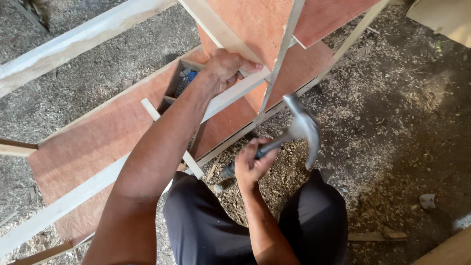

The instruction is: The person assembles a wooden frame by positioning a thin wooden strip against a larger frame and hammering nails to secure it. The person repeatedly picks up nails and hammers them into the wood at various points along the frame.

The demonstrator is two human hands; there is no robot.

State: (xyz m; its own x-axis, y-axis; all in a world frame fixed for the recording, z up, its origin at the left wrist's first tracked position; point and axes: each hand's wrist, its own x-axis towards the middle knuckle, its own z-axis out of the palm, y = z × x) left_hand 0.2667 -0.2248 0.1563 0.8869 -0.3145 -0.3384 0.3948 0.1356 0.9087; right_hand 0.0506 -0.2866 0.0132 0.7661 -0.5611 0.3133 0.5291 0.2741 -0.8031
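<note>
Over a sawdust-strewn dirt floor (402, 127), down between two dark-trousered knees (314, 216):

Left hand: left hand (226, 68) curled around a pale wooden strip (234, 93), fingers (248, 65) wrapped over its top edge, thumb side hidden underneath; pressing it against the frame.

Right hand: right hand (251, 164) closed in a fist on the handle of a claw hammer (299, 128), metal head blurred, raised clear of the wood, close to the slanted slat (280, 59).

Work piece: reddish plywood panels (105, 132) edged with pale battens (73, 198), lying low and tilted across the view; an upright panel (255, 22) rising behind the left hand.

Small box: open wooden compartment (182, 81) just left of the left wrist, holding what looks like nails and something blue; too small to tell more.

Done, judging by the layout: long battens already sitting along the panel edges, cross pieces in place, frame holding its shape.

Left, judging likewise: the strip under the left hand needing a steadying grip, so probably not yet fastened; no nail visible at the joint, cannot tell whether one is started.

Around: wood chips everywhere, a loose offcut (377, 236) near the right knee, a pale stone (428, 200) further right.
</note>
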